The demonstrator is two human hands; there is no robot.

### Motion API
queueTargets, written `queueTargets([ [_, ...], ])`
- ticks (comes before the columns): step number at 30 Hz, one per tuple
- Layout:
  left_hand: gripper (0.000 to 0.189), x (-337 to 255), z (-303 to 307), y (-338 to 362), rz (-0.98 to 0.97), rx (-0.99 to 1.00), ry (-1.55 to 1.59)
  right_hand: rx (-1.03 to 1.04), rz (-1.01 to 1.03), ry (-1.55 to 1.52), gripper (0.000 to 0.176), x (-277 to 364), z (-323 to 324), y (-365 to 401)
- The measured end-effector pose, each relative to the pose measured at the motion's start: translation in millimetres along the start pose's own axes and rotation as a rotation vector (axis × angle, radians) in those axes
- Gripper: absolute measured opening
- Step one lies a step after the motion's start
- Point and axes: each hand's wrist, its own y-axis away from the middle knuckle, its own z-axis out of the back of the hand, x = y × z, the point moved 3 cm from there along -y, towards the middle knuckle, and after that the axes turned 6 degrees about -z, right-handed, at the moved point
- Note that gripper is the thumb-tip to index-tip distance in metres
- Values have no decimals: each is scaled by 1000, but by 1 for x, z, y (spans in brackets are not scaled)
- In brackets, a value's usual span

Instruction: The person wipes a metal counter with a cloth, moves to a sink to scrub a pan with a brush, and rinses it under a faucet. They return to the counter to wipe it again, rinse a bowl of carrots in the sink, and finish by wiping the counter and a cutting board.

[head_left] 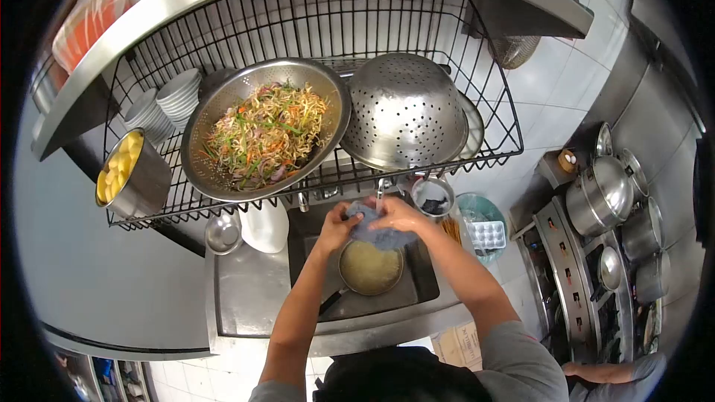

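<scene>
A grey-blue cloth [381, 238] is bunched between my two hands below the tap [380, 193]. My left hand [339, 225] grips its left side with bent fingers. On the other side, my right hand [396, 216] has its fingers closed on the cloth near the spout. Directly beneath lies a pan [371, 272] holding cloudy, yellowish liquid, its dark handle pointing to the lower left. The pan rests in the metal sink [423, 283]. Part of the pan's far rim is hidden by the cloth.
Above the sink, a wire rack [342, 7] carries a colander of noodles and vegetables [268, 134], an upturned colander [406, 112], stacked white dishes [179, 97] and a pot of yellow pieces [119, 171]. A stove [566, 260] stands right; another person's arm [603, 372] shows lower right.
</scene>
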Motion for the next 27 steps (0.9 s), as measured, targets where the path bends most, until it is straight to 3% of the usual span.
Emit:
queueTargets([
  [1, 33, 7, 7, -1, -53, -56, 43, 134, -74, 238, 44, -1, 6, 8],
  [3, 36, 22, 21, 7, -108, -112, 85, 147, -128, 302, 41, -40, 14, 4],
  [5, 41, 30, 31, 14, -139, 101, -57, 151, -175, 367, 39, -52, 15, 0],
  [6, 53, 11, 28, 22, -49, 79, -377, 88, -120, 172, 37, -46, 14, 2],
  [7, 53, 10, 22, 20, -49, 79, -381, 29, -66, -28, 36, -45, 12, 1],
  [9, 58, 0, 4, 17, -375, -18, -959, 23, 25, -21, 34, -35, 1, -7],
  [10, 49, -7, -5, 11, -487, 16, -654, 52, 63, -83, 33, -22, -5, -8],
  [11, 49, -11, -10, 5, -492, 8, -662, 84, 101, -143, 32, -10, -9, -8],
  [13, 35, 0, -12, -9, -96, 141, -151, 73, 60, -131, 29, -1, -8, -9],
  [15, 25, -11, -2, -8, -138, 59, -243, 50, -79, -179, 30, -3, 2, 1],
  [16, 23, -22, 3, -3, -87, 23, -329, 162, 78, -165, 32, -11, 0, 3],
  [17, 22, -32, 6, 1, -35, -9, -412, 158, 80, -170, 32, -25, 6, 5],
  [19, 24, -33, 11, 10, -62, -27, -414, 179, -121, 567, 34, -33, 16, 19],
  [20, 27, -33, 14, 14, -74, -49, -352, 176, -119, 569, 34, -46, 21, 21],
  [22, 30, -42, 23, 22, -156, -68, -355, -82, -88, 148, 35, -81, 31, 17],
  [27, 24, -32, 41, 22, -128, -171, -371, -158, -123, -102, 32, -81, 38, 5],
])
